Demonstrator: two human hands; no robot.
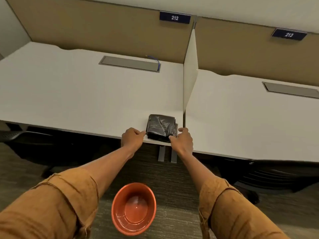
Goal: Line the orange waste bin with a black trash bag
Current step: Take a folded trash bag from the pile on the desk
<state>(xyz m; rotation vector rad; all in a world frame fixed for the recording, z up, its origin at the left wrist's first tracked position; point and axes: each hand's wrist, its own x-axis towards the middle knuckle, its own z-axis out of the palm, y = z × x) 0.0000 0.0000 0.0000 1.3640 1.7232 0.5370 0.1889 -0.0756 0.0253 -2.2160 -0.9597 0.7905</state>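
A folded stack of black trash bags (161, 126) lies at the front right corner of the white desk (77, 94). My left hand (133, 138) is at the stack's near left corner, fingers pinched on the plastic edge. At the near right corner, my right hand (183, 141) grips the stack's edge. The orange waste bin (133, 208) stands upright on the carpet below, between my forearms, with nothing inside it.
A white divider panel (189, 75) separates this desk from the neighbouring desk (250, 118). Grey cable trays (130, 63) are set into both desktops. Desk legs (166, 155) stand just beyond the bin. Dark chairs sit under the desks on both sides.
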